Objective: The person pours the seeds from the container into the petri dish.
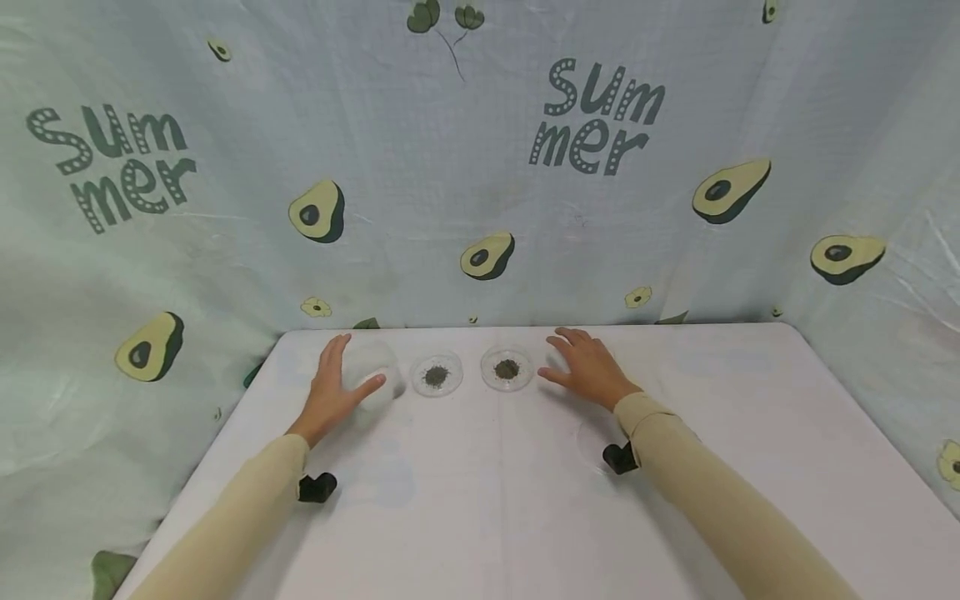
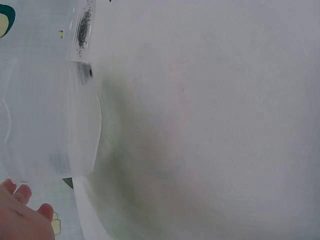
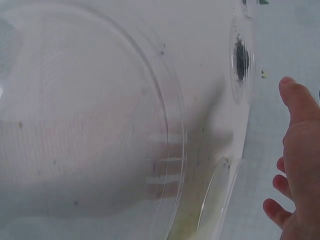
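Observation:
In the head view my left hand (image 1: 333, 396) has its thumb and fingers spread beside a clear, colourless plastic container (image 1: 381, 360). The left wrist view shows the container (image 2: 50, 120) with the left fingertips (image 2: 22, 192) right at its side. Next to it on the table are two clear shallow dishes, a left dish (image 1: 418, 385) and a right dish (image 1: 487, 377), each with a small heap of dark grains. My right hand (image 1: 592, 368), fingers apart and holding nothing, hovers just right of the right dish. Seen from the right wrist, its thumb (image 3: 295, 97) stands away from the other fingers.
A clear round dish or lid (image 1: 588, 450) lies under the right wrist, large in the right wrist view. Another clear dish (image 3: 212, 200) stands farther back there. The white table (image 1: 450, 517) meets a printed cloth (image 1: 420, 208) at its back edge.

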A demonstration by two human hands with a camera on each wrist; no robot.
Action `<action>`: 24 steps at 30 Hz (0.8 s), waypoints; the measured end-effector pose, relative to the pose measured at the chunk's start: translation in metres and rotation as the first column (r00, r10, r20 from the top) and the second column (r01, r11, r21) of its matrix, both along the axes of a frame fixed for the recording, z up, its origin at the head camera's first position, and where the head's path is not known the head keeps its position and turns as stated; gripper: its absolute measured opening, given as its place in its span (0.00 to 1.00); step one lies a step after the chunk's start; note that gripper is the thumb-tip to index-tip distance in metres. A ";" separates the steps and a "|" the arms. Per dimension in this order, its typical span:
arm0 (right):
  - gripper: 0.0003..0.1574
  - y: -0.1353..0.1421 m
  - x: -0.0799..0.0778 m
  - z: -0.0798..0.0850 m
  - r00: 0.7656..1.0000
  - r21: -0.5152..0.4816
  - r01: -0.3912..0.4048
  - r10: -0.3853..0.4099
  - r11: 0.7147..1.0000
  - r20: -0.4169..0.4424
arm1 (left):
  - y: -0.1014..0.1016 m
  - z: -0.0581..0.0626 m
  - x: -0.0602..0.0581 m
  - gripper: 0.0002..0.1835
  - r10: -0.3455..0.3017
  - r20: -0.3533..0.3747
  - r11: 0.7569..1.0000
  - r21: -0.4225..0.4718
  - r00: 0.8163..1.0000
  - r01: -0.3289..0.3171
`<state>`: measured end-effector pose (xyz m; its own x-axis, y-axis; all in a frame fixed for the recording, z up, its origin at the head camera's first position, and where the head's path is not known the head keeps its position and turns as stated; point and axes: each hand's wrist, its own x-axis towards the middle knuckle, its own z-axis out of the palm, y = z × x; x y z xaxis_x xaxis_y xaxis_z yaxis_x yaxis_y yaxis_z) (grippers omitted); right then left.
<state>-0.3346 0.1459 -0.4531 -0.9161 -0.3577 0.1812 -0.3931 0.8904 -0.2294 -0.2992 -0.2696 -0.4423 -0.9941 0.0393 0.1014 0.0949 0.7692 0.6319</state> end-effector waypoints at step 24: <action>0.49 0.047 0.002 -0.005 0.992 -0.040 0.111 -0.108 0.993 0.067 | -0.006 -0.013 0.004 0.62 0.008 0.223 0.959 0.275 0.975 -0.071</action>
